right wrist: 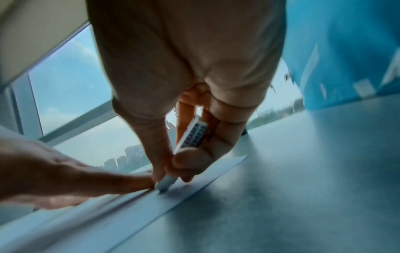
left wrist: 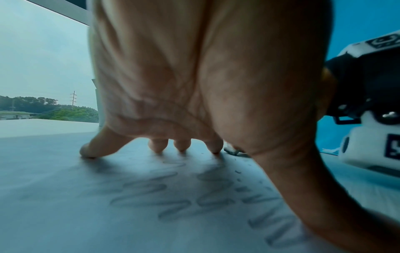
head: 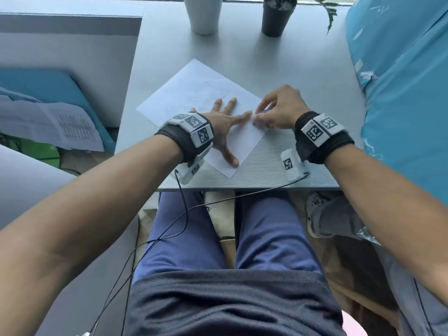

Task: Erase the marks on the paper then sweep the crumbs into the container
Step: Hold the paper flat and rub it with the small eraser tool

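A white sheet of paper point(head: 194, 93) lies at an angle on the grey table point(head: 291, 69). My left hand point(head: 221, 122) presses flat on it with fingers spread. In the left wrist view grey zigzag pencil marks point(left wrist: 173, 196) show on the paper point(left wrist: 65, 214) under the palm, with small dark crumbs point(left wrist: 238, 172) beside them. My right hand point(head: 276, 110) pinches a white eraser with a blue sleeve point(right wrist: 192, 135); its tip point(right wrist: 164, 184) touches the paper point(right wrist: 194, 171) near the right edge, next to my left index finger point(right wrist: 129, 181). No container for crumbs shows clearly.
A white cup point(head: 203, 13) and a black plant pot point(head: 276, 18) stand at the table's far edge. Blue plastic wrapping point(head: 400, 93) rises along the right side. A grey partition point(head: 68, 57) and printed papers point(head: 60, 124) lie to the left.
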### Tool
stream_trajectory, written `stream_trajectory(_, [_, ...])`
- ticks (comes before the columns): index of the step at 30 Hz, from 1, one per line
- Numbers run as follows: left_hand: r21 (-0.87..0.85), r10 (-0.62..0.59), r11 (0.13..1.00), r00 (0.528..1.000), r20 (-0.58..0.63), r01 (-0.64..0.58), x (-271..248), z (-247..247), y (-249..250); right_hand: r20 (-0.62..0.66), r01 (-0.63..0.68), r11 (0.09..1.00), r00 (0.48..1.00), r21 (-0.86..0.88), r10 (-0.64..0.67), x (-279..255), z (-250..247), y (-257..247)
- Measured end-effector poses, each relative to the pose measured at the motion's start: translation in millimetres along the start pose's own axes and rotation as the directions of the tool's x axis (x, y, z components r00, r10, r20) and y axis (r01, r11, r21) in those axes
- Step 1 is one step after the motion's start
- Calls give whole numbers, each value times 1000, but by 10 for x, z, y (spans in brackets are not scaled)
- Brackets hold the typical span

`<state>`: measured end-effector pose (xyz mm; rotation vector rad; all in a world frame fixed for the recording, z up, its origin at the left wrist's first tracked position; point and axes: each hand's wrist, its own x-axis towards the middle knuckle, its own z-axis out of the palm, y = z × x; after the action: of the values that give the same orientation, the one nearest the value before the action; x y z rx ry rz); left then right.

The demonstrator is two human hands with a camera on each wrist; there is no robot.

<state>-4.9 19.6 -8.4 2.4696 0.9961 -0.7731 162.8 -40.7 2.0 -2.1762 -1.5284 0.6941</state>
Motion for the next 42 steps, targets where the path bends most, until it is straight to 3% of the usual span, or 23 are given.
stream_trajectory(1, [6, -6, 1000, 1000, 2, 5, -8, -5, 4, 5, 8, 1000, 1000, 2, -8, -12, 21, 0])
stream_trajectory(4, [12, -12, 1000, 1000, 4, 12, -19, -18, 28, 190, 115, 993, 975, -2, -112, -193, 134, -73])
stream_trajectory(5, [16, -12, 1000, 1000, 2, 12, -13, -21, 31, 188, 100, 995, 977, 4, -99, -169, 110, -47])
stream_trajectory(8, [19, -20, 1000, 1000, -4, 20, -12, -17, 39, 15, -28, 999, 1000, 35, 27, -28, -29, 38])
stream_trajectory(13, [14, -26, 1000, 1000, 0, 26, -14, -21, 45, 168, 92, 996, 982, -4, -90, -211, 113, -45])
stream_trajectory(15, [10, -24, 1000, 1000, -8, 24, -2, -14, 57, 21, -35, 999, 999, 41, 34, -95, 5, 27])
stream_trajectory(17, [5, -32, 999, 999, -12, 32, -10, -10, 64, -69, -63, 997, 995, 34, 65, -49, -20, 48])
stream_trajectory(21, [3, -33, 999, 999, -11, 33, 2, -5, 51, 134, 68, 998, 989, 1, -67, -231, 109, -43])
stream_trajectory(25, [-14, -41, 999, 999, -19, 40, -7, -6, 76, -54, -108, 993, 992, 41, 110, -18, -84, 64])
stream_trajectory(30, [-31, -30, 999, 999, -12, 30, 23, 7, 49, 161, 165, 984, 975, -73, -152, -377, 175, -130])
stream_trajectory(35, [-74, -1, 997, 999, -34, -2, -50, 93, 30, 15, 23, 1000, 1000, -21, -22, -96, 51, 4])
stream_trajectory(42, [-126, 33, 991, 998, -58, -40, -50, 168, -60, -35, 30, 999, 999, -24, -31, -126, 73, -25])
